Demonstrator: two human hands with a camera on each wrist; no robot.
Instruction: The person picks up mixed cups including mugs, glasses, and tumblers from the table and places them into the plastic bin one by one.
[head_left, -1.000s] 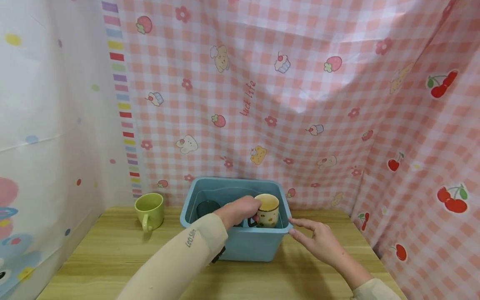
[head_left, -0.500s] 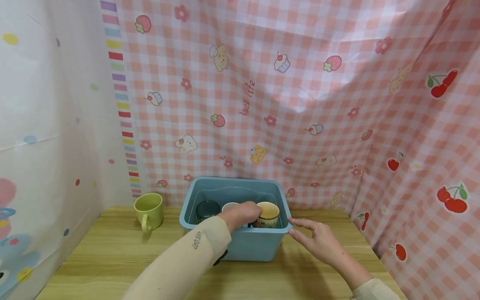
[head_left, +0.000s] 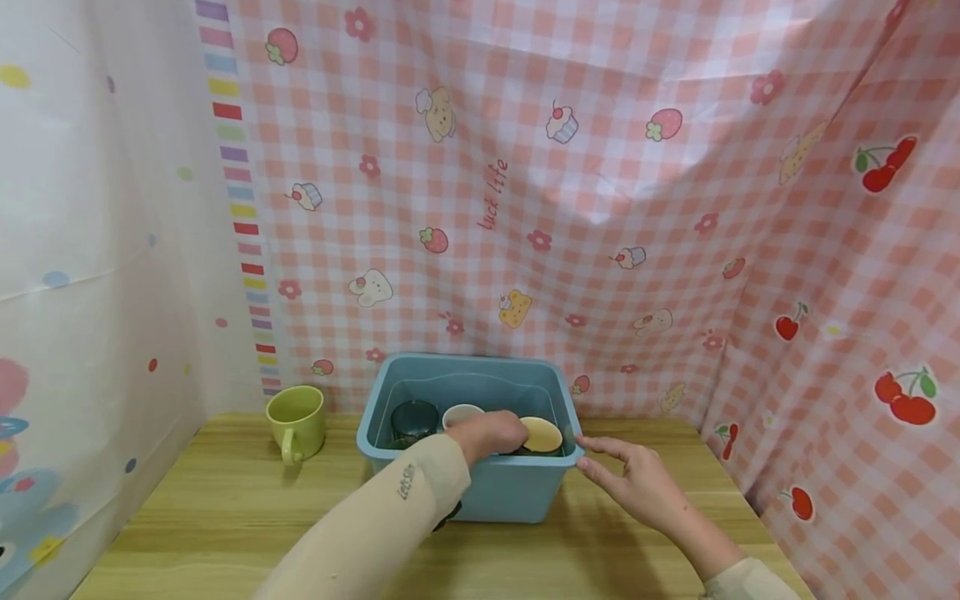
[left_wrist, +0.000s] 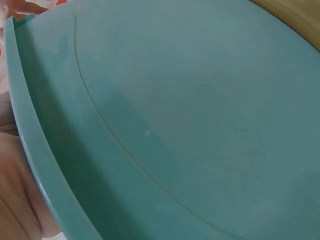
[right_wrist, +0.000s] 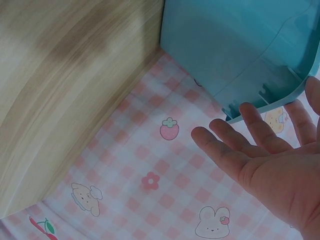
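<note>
In the head view a blue plastic bin [head_left: 495,492] stands on the table. My left hand [head_left: 495,433] reaches over its front rim and grips a cream mug [head_left: 542,435] with a yellow inside at the bin's right end. The fingers at the mug's handle are mostly hidden. Beside that hand, inside the bin, are a white cup [head_left: 461,414], partly covered, and a dark cup [head_left: 414,418]. My right hand [head_left: 633,479] touches the bin's right front corner with thumb and fingertips; the right wrist view shows its fingers [right_wrist: 220,150] extended and spread.
A green mug [head_left: 296,423] stands upright on the wooden table [head_left: 187,517], left of the bin. A pink checked cloth [head_left: 480,275] hangs behind and at the right, and a white cloth [head_left: 97,250] at the left. The bin's outer wall [left_wrist: 175,115] fills most of the left wrist view.
The cream mug has gone down into the bin with my left hand, so only its top shows now. More of the white cup has come into view. My right hand has stayed at the corner.
</note>
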